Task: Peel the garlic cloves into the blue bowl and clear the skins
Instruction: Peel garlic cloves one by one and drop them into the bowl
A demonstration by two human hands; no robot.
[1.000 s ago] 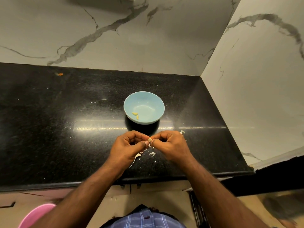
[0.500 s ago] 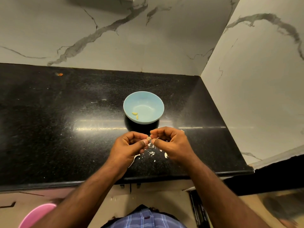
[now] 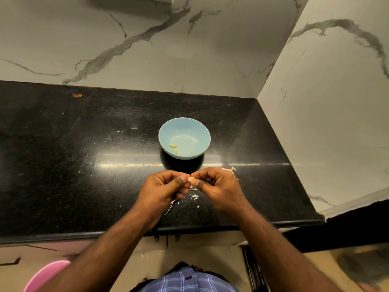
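A small pale garlic clove is pinched between the fingertips of my left hand and my right hand, just above the black counter near its front edge. Both hands have curled fingers meeting at the clove. The blue bowl stands on the counter right behind my hands, with two peeled yellowish cloves lying at its lower left inside. White skin flakes are scattered on the counter under and between my hands, and more skins lie just beyond my right hand.
The black granite counter ends at marble walls behind and on the right. A small orange speck sits far back left. A pink tub shows below the counter edge at the lower left.
My hands stayed together in front of the bowl, with the fingers shifting slightly around the clove. A little more pale clove shows between the fingertips now.
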